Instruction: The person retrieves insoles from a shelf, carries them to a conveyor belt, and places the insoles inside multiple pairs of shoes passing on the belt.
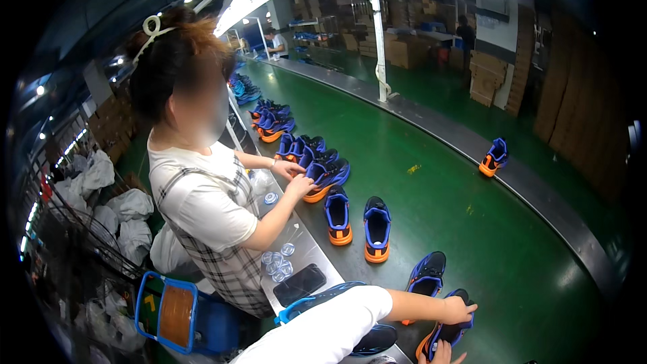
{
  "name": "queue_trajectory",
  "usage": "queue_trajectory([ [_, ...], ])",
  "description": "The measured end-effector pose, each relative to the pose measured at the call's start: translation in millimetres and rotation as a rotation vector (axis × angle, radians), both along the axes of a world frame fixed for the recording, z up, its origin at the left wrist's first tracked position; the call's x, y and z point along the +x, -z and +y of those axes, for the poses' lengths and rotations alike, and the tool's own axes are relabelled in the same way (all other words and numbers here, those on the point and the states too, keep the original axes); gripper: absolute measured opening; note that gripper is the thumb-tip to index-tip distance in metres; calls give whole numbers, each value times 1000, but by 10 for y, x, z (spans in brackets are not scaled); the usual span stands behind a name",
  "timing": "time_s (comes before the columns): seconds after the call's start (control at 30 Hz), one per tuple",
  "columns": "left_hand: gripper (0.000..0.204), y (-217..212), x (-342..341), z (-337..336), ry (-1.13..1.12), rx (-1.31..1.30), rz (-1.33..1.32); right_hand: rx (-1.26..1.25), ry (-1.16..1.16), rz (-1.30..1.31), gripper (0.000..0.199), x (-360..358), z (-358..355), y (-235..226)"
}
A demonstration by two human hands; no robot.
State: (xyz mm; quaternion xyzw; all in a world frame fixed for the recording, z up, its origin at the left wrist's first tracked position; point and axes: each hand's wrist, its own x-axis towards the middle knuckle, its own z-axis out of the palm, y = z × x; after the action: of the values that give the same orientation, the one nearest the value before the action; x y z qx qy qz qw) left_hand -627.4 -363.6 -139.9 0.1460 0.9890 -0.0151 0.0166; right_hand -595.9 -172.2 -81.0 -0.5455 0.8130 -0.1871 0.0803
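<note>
At six o'clock, the right hand [459, 311] clenches the heel of a blue-and-orange shoe [446, 332] on the green conveyor surface [472, 243]; the left hand [441, 352] touches its toe, its grip hidden at the frame edge. A second shoe [426, 274] lies just beside. Toward twelve o'clock, two shoes [357, 222] stand paired. At nine o'clock, a co-worker's hands [293, 178] touch another pair [327, 175]. One lone shoe [495, 157] sits at two o'clock.

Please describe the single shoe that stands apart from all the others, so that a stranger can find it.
Follow the green conveyor belt to its far right edge, along the grey border. One blue and orange shoe stands there alone. All other shoes sit in pairs or groups on the left side.
</note>
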Motion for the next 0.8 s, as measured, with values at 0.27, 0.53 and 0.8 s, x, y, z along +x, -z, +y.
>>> queue_trajectory([
  [0.27,18,-412,246,540,-329,1233,-38,277,153,319,57,904,1047,144],
  [0.53,38,-195,121,551,-284,-36,303,442,282,439,66,1069,1243,480],
  [0.8,16,-469,-187,190,-383,113,-86,-217,264,301,54,1038,1265,472],
])
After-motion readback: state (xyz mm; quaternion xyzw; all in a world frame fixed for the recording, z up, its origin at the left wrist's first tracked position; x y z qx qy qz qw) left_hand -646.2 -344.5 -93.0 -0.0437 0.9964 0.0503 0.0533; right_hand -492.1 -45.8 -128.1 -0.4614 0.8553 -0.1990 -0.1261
